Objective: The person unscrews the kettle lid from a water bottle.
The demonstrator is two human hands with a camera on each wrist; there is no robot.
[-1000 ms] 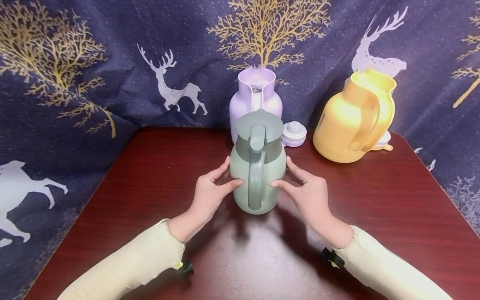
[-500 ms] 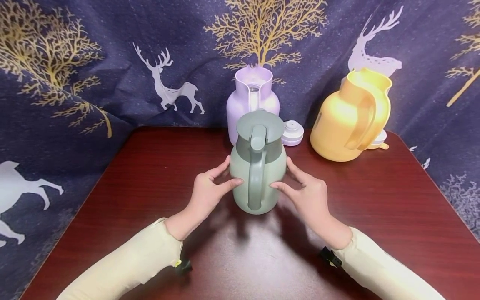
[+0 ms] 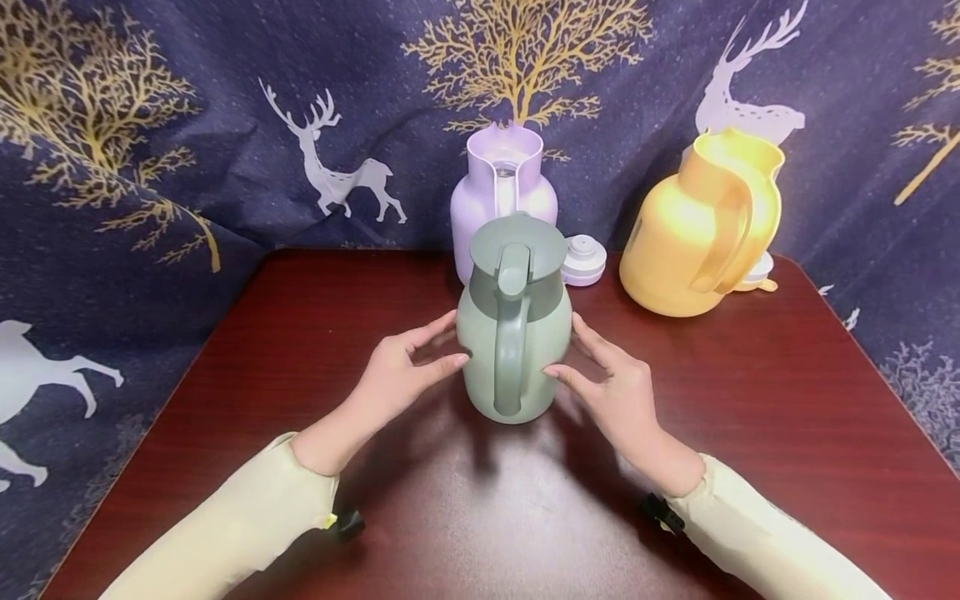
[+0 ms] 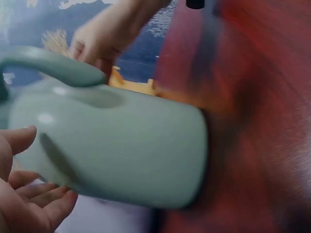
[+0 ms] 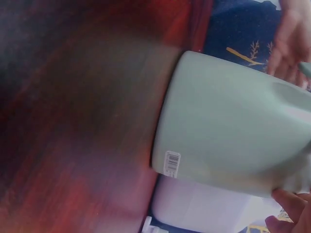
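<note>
A sage-green thermos jug [image 3: 480, 367] with a darker green lid stands upright on the table, its handle facing me. My left hand [image 3: 393, 371] is at its left side; the thumb is clear of the body in the left wrist view, and the fingers lie by the jug's side. My right hand [image 3: 618, 396] holds the other side, thumb on the front and fingers along the flank. A barcode label [image 5: 172, 163] shows low on the jug in the right wrist view. Behind it stands a lilac thermos jug [image 3: 467, 196], partly hidden by the green one.
A lilac and white stopper [image 3: 584, 260] lies right of the lilac jug. Farther right stands a yellow thermos jug [image 3: 671, 250] with a yellow and white stopper [image 3: 761, 271] partly behind it. A dark patterned cloth [image 3: 225, 133] hangs behind the red-brown table [image 3: 315, 333].
My left hand has drawn slightly left, its thumb coming off the front of the green jug. My right hand has hardly moved. The green jug stays where it was.
</note>
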